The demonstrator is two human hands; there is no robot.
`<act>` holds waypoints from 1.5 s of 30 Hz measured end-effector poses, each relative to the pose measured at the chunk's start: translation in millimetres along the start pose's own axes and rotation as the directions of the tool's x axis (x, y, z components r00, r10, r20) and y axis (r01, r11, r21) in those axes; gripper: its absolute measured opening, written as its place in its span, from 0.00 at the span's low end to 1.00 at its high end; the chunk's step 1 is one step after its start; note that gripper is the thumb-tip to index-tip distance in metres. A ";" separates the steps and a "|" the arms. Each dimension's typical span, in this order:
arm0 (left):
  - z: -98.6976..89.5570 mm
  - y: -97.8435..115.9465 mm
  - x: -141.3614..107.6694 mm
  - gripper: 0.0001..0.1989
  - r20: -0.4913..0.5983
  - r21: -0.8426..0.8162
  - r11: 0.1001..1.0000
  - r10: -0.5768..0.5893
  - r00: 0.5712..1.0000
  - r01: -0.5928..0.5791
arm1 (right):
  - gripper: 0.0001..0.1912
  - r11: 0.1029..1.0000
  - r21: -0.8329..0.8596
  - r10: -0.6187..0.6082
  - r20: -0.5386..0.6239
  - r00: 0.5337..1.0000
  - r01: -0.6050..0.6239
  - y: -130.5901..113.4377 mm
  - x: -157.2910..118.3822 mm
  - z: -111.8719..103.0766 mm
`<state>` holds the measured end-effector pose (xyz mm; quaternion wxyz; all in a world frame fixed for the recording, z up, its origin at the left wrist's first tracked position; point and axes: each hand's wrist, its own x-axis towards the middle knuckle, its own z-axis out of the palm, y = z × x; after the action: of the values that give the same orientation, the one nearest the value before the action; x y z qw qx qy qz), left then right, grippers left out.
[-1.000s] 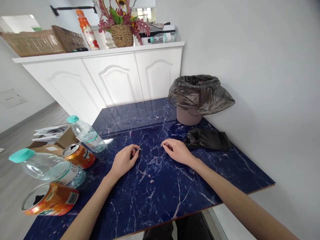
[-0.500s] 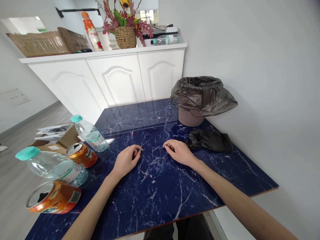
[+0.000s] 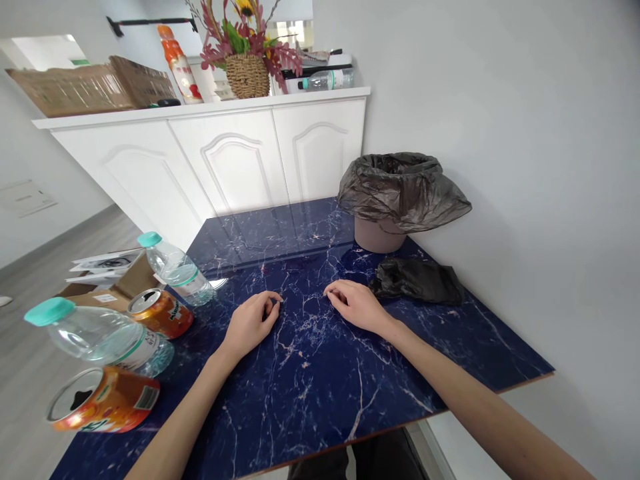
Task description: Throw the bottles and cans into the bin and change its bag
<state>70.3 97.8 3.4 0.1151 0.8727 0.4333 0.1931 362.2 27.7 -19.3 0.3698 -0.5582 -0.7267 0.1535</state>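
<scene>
My left hand (image 3: 253,323) rests on the dark blue marbled table (image 3: 310,400), its fingers curled loosely together and nothing seen in them. Across a short gap, my right hand (image 3: 357,305) lies on the same surface, also curled in and holding nothing visible. Just beyond the right hand is a crumpled black plastic bag (image 3: 420,281). Left of my left hand stand an orange drink can (image 3: 167,315) and a clear bottle with a teal cap (image 3: 181,272). Closer to me are a second bottle (image 3: 103,337) and a second opened can (image 3: 125,400).
A bin (image 3: 380,235) lined with a black bag (image 3: 400,193) stands at the table's far right, by the wall. Behind the table, a white cabinet (image 3: 225,167) bears a flower basket (image 3: 247,77). An open cardboard box (image 3: 127,287) sits past the table's left edge.
The view has shifted very slightly. Both hands and all the objects stay where they were on the table.
</scene>
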 end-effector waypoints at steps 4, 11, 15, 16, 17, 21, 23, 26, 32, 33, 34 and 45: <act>0.5 -1.2 -0.6 0.14 0.004 0.004 1.000 -0.001 1.000 0.001 | 0.10 1.000 0.001 0.002 0.007 1.000 -0.002 0.9 0.1 0.6; 0.6 -1.1 -1.1 0.13 0.003 0.004 1.000 -0.003 1.000 0.003 | 0.09 1.000 0.004 0.001 -0.002 1.000 -0.001 1.1 0.4 1.5; 0.6 -0.8 -1.4 0.13 0.001 0.000 1.000 -0.004 1.000 0.004 | 0.09 1.000 0.003 -0.003 -0.005 1.000 0.003 1.1 0.1 1.7; 0.5 -0.8 -1.4 0.13 0.000 -0.001 1.000 -0.004 1.000 0.004 | 0.09 1.000 0.003 -0.005 -0.005 1.000 0.005 1.1 0.0 1.6; 0.5 -0.7 -1.3 0.13 0.000 -0.001 1.000 -0.004 1.000 0.004 | 0.09 1.000 0.002 -0.006 -0.005 1.000 0.006 1.0 0.0 1.4; 0.3 -0.3 -0.4 0.14 0.001 0.000 1.000 -0.002 1.000 0.002 | 0.09 1.000 -0.002 -0.007 -0.009 1.000 0.007 1.0 0.2 0.7; 0.4 -0.2 0.1 0.14 0.002 0.002 1.000 0.000 1.000 0.000 | 0.09 1.000 -0.003 -0.010 -0.009 1.000 0.010 1.3 0.2 0.6; 0.8 -0.5 0.3 0.14 0.002 0.003 1.000 0.000 1.000 0.000 | 0.09 1.000 -0.003 -0.012 -0.008 1.000 0.012 1.8 0.0 0.7; 1.4 -2.3 -1.1 0.13 0.007 0.003 1.000 0.003 1.000 -0.003 | 0.09 1.000 -0.003 -0.008 0.002 1.000 0.008 1.5 -0.5 0.4; 1.5 -2.5 -1.2 0.13 0.008 0.003 1.000 0.004 1.000 -0.004 | 0.09 1.000 -0.004 -0.007 0.004 1.000 0.007 1.4 -0.5 0.3; 1.5 -2.7 -1.2 0.13 0.009 0.002 1.000 0.004 1.000 -0.004 | 0.09 1.000 -0.005 -0.006 0.005 1.000 0.006 1.2 -0.6 0.2; 1.6 -2.0 -0.6 0.13 0.011 -0.002 1.000 -0.003 1.000 0.003 | 0.09 1.000 0.001 -0.010 -0.002 1.000 0.010 1.5 0.0 0.6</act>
<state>69.3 98.4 1.1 0.1185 0.8730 0.4338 0.1887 362.8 28.3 -20.7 0.3714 -0.5545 -0.7292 0.1515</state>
